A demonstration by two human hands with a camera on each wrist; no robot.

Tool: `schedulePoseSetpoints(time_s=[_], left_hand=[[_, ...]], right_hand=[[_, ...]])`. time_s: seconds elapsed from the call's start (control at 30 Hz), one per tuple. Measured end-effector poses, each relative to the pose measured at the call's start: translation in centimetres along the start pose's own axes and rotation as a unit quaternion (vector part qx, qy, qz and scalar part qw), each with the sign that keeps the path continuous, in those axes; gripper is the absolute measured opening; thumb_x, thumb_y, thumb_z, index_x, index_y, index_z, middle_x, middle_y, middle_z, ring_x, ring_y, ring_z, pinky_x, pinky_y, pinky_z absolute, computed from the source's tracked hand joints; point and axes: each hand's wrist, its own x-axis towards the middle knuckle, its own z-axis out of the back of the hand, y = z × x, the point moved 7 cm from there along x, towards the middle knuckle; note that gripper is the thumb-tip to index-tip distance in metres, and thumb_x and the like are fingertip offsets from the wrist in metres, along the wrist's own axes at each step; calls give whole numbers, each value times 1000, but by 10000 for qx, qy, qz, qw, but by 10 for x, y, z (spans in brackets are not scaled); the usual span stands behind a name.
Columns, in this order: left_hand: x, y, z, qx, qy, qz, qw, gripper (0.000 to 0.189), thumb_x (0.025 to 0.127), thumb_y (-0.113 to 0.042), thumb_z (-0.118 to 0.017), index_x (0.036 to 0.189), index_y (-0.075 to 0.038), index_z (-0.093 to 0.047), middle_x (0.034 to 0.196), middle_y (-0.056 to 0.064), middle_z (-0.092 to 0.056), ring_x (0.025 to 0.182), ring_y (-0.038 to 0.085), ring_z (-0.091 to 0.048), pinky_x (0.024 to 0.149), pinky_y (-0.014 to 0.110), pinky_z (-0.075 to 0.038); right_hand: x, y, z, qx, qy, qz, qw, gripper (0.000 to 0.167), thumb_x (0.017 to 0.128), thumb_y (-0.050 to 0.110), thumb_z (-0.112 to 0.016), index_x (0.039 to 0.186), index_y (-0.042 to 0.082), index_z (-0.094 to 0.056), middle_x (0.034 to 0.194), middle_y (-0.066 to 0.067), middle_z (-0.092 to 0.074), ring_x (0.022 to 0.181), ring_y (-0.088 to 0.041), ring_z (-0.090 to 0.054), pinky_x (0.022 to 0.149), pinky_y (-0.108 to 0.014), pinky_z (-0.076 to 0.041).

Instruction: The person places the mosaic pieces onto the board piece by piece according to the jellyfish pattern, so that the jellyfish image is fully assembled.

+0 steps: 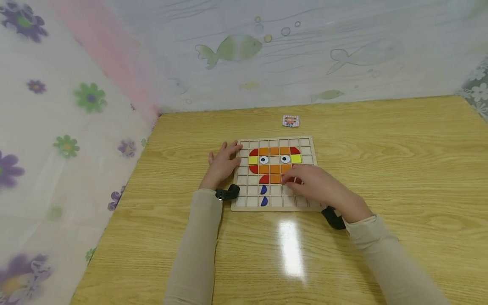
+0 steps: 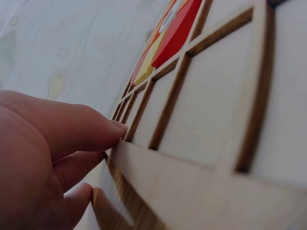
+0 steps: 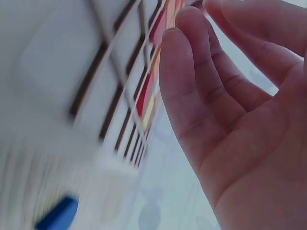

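Observation:
A wooden grid board lies on the table, holding a fish-like pattern of orange squares, red quarter circles, yellow squares, two eye discs and blue half circles. My left hand rests at the board's left edge, fingers extended; the left wrist view shows a fingertip touching the rim. Over the lower right cells, my right hand bends thumb and fingers together at a red piece, mostly hidden by the fingertips. The right hand also covers several cells.
Behind the board lies a small picture card. A blue piece sits on the table beside the board in the right wrist view. Black wrist cameras are strapped at both wrists. A fish-patterned curtain hangs behind the table.

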Motion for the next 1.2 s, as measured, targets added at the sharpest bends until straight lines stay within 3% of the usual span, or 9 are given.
schedulePoseSetpoints(time_s=[0.2,0.47,0.67,1.2], left_hand=[[0,-1,1,49,-1,66,10000,44,91,-26,-47,135,-23,-41,145,-9,-24,135,15,-5,100,51,12],[0,1,0,35,-20,26,10000,44,92,-25,-47,135,-23,-41,145,-9,-24,135,15,-6,100,51,12],[1,0,0,0,-43,-13,10000,44,92,-25,-48,135,-23,-42,145,-9,-25,135,15,-6,100,51,12],[2,1,-1,15,-21,-43,10000,44,91,-26,-48,134,-23,-42,144,-8,-25,135,16,-6,100,52,12]], right_hand=[[-20,-25,12,224,84,-440,9987,16,89,21,-54,100,17,-65,89,5,-59,78,-13,-51,70,-32,-42],[-45,-58,31,66,16,-833,9965,21,89,26,-54,104,14,-64,88,4,-60,78,-12,-53,70,-34,-43],[-57,-79,35,-12,42,-913,9958,19,90,23,-52,103,14,-63,87,4,-60,75,-12,-52,69,-33,-43],[-60,-89,26,280,538,-985,9933,24,84,31,-60,103,15,-62,77,6,-55,68,-11,-49,64,-30,-41]])
